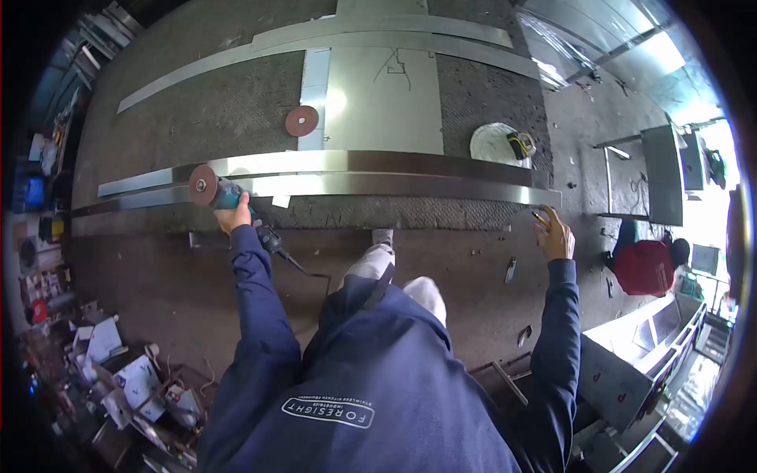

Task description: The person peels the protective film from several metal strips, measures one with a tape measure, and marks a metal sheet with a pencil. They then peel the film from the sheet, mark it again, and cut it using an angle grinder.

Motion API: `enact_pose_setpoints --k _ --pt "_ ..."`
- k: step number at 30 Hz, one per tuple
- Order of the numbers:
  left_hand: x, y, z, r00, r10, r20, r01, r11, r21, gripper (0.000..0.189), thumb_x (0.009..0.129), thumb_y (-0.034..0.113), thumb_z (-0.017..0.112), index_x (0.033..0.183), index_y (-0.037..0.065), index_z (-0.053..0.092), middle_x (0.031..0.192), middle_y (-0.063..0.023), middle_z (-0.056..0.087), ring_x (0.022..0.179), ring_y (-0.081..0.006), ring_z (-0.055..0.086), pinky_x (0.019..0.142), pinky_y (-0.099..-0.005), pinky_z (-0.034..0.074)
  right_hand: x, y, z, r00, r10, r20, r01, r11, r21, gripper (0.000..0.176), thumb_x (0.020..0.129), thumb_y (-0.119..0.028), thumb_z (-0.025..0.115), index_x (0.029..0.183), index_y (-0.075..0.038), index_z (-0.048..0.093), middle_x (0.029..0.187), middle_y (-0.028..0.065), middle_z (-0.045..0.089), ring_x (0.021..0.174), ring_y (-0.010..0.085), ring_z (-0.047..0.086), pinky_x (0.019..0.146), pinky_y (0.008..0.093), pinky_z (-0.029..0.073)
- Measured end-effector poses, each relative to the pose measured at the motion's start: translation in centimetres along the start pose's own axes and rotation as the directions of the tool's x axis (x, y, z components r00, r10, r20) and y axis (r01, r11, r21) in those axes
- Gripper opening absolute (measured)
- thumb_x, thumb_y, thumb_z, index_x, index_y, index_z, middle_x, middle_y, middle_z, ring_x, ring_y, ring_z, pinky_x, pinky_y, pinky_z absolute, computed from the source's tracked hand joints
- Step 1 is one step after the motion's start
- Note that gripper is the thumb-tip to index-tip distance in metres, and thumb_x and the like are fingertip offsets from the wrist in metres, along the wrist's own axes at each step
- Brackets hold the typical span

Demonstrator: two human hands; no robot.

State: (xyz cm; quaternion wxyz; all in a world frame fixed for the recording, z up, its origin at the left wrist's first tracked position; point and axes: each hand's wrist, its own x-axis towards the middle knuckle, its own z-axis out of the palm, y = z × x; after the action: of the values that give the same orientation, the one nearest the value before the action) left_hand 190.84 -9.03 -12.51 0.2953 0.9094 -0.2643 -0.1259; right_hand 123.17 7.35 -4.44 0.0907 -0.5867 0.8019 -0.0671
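Observation:
My left hand (pixel 233 216) is wrapped round a teal angle grinder (pixel 227 193), whose brown disc (pixel 203 185) lies over the left part of the long metal strips. A cable trails from the tool toward my body. On the right, my right hand (pixel 556 236) pinches a thin marker (pixel 541 221) near the right end of the nearer metal strip (pixel 441 186). Behind that strip runs a second long strip (pixel 418 163). A small white piece (pixel 281 201) sits at the nearer strip's front edge.
A metal sheet (pixel 386 102) with drawn lines lies on the dark worktable. A loose brown disc (pixel 302 121) rests left of it; a round plate (pixel 493 144) holds a yellow tape measure (pixel 516 147). Another person (pixel 645 266) in red is at right, near steel units (pixel 623 378).

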Motion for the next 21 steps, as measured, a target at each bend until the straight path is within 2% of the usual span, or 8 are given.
enact_pose_setpoints --k 3,4,9,13,15,17,19,21 --pt "-0.1 0.8 0.3 0.994 -0.081 -0.077 0.098 0.959 0.264 0.098 0.063 0.044 0.085 0.131 -0.010 0.040 0.127 -0.0292 0.053 0.119 -0.0417 0.051 0.105 -0.0463 0.039 4.5 0.5 -0.2 0.991 -0.121 0.061 0.125 0.990 -0.067 0.073 0.073 -0.028 0.077 0.138 -0.029 0.045 0.082 0.0128 0.068 0.078 0.0351 0.066 0.069 0.0442 0.052" --pt "0.5 0.2 0.5 0.996 -0.078 -0.046 0.087 0.958 0.273 0.103 0.063 0.050 0.083 0.133 -0.011 0.038 0.130 -0.0306 0.048 0.122 -0.0452 0.047 0.106 -0.0486 0.037 6.2 0.5 -0.8 0.980 -0.083 0.181 0.099 0.992 -0.079 0.081 0.072 -0.028 0.078 0.143 -0.029 0.039 0.097 0.0150 0.069 0.086 0.0372 0.066 0.073 0.0459 0.052" --pt "5.3 1.1 2.1 0.959 -0.242 -0.147 0.271 0.934 0.232 0.107 0.058 0.061 0.082 0.128 -0.009 0.042 0.128 -0.0295 0.050 0.120 -0.0435 0.050 0.103 -0.0488 0.040 12.8 3.9 0.0 0.916 -0.297 0.271 0.312 0.950 -0.015 0.083 0.068 -0.031 0.080 0.141 -0.021 0.042 0.109 0.0157 0.065 0.093 0.0375 0.064 0.077 0.0453 0.052" --pt "6.2 1.7 1.4 0.947 -0.308 -0.091 0.320 0.925 0.205 0.127 0.060 0.067 0.078 0.142 -0.012 0.023 0.145 -0.0344 0.027 0.134 -0.0472 0.031 0.109 -0.0512 0.032 15.3 4.3 0.6 0.838 -0.433 0.333 0.466 0.884 -0.023 0.069 0.065 -0.035 0.081 0.122 -0.006 0.054 0.114 0.0129 0.061 0.098 0.0326 0.062 0.085 0.0435 0.047" --pt "4.0 1.7 0.6 0.949 -0.310 -0.058 0.315 0.937 0.147 0.132 0.062 0.070 0.075 0.145 -0.012 0.014 0.148 -0.0357 0.019 0.137 -0.0487 0.023 0.111 -0.0522 0.029 16.0 3.7 0.1 0.788 -0.513 0.341 0.578 0.806 -0.124 0.058 0.065 -0.035 0.079 0.110 -0.004 0.058 0.102 0.0121 0.059 0.090 0.0313 0.061 0.080 0.0431 0.046" --pt "-0.8 1.7 0.7 0.949 -0.268 -0.167 0.297 0.936 0.189 0.122 0.064 0.070 0.073 0.145 -0.007 0.023 0.147 -0.0333 0.024 0.135 -0.0492 0.027 0.108 -0.0534 0.032 16.3 4.2 0.1 0.748 -0.617 0.244 0.661 0.728 -0.185 0.053 0.066 -0.036 0.077 0.104 -0.004 0.060 0.099 0.0111 0.057 0.084 0.0274 0.059 0.079 0.0388 0.045" --pt "-7.1 2.3 0.3 0.945 0.136 -0.298 -0.026 0.938 0.345 0.101 0.072 0.060 0.072 0.143 0.000 0.034 0.147 -0.0282 0.027 0.134 -0.0477 0.029 0.104 -0.0545 0.035 16.9 4.4 -1.3 0.653 -0.720 0.233 0.753 0.650 -0.102 0.054 0.065 -0.034 0.077 0.107 -0.004 0.060 0.100 0.0107 0.057 0.084 0.0270 0.060 0.079 0.0392 0.045" --pt "-11.6 3.0 0.9 0.916 0.255 -0.309 -0.131 0.920 0.370 0.089 0.075 0.054 0.071 0.140 0.003 0.039 0.145 -0.0266 0.031 0.133 -0.0459 0.032 0.103 -0.0533 0.037 17.8 4.2 -3.4 0.605 -0.764 0.225 0.793 0.604 -0.080 0.056 0.065 -0.033 0.077 0.109 -0.004 0.059 0.100 0.0104 0.058 0.084 0.0267 0.061 0.077 0.0396 0.047"
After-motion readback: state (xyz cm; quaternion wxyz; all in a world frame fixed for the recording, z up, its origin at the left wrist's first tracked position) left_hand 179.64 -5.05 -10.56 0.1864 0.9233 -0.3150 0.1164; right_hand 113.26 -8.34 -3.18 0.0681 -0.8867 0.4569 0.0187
